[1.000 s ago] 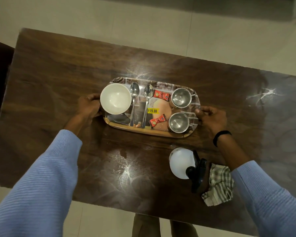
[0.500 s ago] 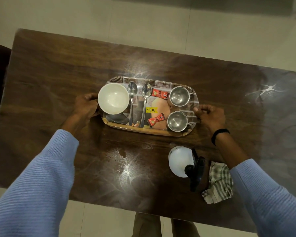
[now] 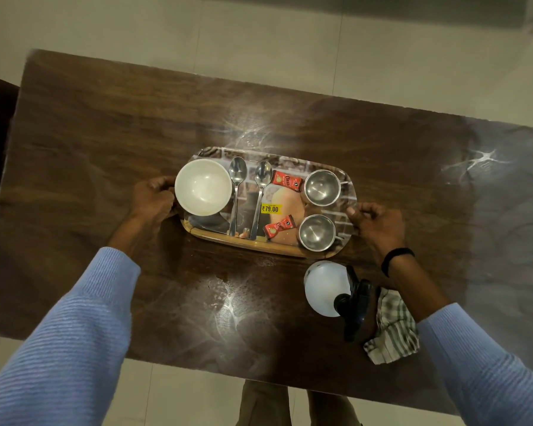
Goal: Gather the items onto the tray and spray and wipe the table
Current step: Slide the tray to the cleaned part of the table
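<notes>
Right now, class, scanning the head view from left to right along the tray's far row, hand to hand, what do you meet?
Left hand gripping the tray → white bowl → first spoon → second spoon → red sachet → steel cup → right hand.

Left hand [image 3: 153, 198] and right hand [image 3: 378, 223] reach forward, well apart, both seemingly curled in a grip.

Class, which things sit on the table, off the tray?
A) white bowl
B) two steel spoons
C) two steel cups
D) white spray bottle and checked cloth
D: the white spray bottle and the checked cloth sit on the dark wooden table, beside the printed oval tray.
</notes>
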A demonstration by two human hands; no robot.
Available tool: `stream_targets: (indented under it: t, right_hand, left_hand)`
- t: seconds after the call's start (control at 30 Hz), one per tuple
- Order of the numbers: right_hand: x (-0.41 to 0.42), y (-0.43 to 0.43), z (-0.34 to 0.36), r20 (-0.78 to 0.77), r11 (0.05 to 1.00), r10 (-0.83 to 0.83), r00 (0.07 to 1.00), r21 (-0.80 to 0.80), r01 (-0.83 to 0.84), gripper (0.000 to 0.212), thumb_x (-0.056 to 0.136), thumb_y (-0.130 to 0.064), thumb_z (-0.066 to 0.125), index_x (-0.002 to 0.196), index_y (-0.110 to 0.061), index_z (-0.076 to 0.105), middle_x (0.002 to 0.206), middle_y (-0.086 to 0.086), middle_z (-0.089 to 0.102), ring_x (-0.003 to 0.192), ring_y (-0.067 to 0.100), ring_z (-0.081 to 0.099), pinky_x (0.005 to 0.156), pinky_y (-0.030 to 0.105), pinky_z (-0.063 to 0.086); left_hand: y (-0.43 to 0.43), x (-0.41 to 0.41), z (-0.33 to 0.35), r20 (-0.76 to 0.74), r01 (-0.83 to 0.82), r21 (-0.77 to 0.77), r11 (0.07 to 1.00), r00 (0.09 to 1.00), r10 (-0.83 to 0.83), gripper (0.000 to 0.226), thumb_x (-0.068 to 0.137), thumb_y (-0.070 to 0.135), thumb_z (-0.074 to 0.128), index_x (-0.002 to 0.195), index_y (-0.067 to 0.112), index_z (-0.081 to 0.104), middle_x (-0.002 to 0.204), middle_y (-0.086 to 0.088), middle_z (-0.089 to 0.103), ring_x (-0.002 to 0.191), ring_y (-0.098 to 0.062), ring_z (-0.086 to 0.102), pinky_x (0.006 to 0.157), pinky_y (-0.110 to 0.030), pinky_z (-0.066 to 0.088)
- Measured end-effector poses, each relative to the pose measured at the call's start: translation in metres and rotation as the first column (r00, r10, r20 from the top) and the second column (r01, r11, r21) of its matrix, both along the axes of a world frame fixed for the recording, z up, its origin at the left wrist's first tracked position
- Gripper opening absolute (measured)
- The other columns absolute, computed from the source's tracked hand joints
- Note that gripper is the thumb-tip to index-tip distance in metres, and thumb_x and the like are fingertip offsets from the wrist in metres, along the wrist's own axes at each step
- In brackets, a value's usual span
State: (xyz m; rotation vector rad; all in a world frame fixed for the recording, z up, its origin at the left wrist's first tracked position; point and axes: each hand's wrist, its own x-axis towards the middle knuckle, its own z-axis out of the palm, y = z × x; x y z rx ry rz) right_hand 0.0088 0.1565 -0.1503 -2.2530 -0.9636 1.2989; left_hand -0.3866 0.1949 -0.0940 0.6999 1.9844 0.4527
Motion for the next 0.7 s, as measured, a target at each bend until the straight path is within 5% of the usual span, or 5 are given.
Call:
stream_targets:
  t: [0.07,0.17,0.3,0.5,0.7]
  right_hand:
    - [-0.002,-0.001,0.0,-0.003,1.0,-0.019,1.0,-0.002,0.019,0.014,0.084,-0.033,0.08,0.093,-0.024,0.076,0.089,0.001,0.078,0.087,0.02,0.075,0.087,0.048,0.06]
    - [-0.004,0.001,0.002,-0.008,1.0,-0.029,1.0,-0.006,0.029,0.016,0.085,-0.032,0.079,0.096,-0.021,0.076,0.089,0.001,0.078,0.086,0.019,0.075,0.086,0.047,0.061]
    - [-0.002,-0.001,-0.001,-0.009,0.999,-0.035,0.999,-0.004,0.035,0.011,0.082,-0.036,0.08,0.088,-0.028,0.075,0.087,-0.002,0.078,0.085,0.019,0.075,0.085,0.048,0.061]
    - [0.003,-0.001,-0.01,-0.033,0.998,-0.055,0.998,0.013,0.055,0.011,0.078,-0.04,0.081,0.084,-0.033,0.075,0.087,-0.003,0.078,0.086,0.018,0.075,0.085,0.048,0.061]
    - [-0.006,-0.001,-0.002,-0.016,0.996,-0.079,0.997,0.028,0.08,0.017,0.086,-0.027,0.079,0.1,-0.019,0.076,0.092,0.001,0.078,0.088,0.018,0.074,0.087,0.045,0.061]
  left_hand:
    - [-0.001,0.001,0.001,0.001,-0.021,-0.003,1.0,1.0,0.021,0.042,0.092,-0.016,0.048,0.13,-0.001,0.059,0.119,-0.017,0.062,0.101,-0.034,0.059,0.051,-0.021,0.054]
    - [-0.001,0.002,0.003,0.009,-0.027,0.001,1.0,1.0,0.027,0.043,0.092,-0.017,0.043,0.13,-0.004,0.057,0.13,-0.027,0.06,0.1,-0.038,0.062,0.058,-0.028,0.055]
    - [-0.004,0.01,0.015,0.023,-0.023,0.051,0.998,0.999,0.022,0.039,0.095,-0.015,0.042,0.131,-0.01,0.054,0.135,-0.032,0.055,0.071,-0.011,0.054,0.048,-0.01,0.051]
    - [-0.01,0.017,0.024,0.021,-0.075,0.064,0.995,0.997,0.074,0.039,0.094,-0.016,0.045,0.132,-0.009,0.054,0.135,-0.032,0.055,0.068,-0.009,0.052,0.046,-0.005,0.047]
    - [-0.015,0.021,0.021,-0.037,-0.06,0.078,0.995,0.997,0.063,0.036,0.094,-0.012,0.049,0.13,-0.008,0.057,0.132,-0.028,0.059,0.066,-0.011,0.053,0.049,-0.004,0.047]
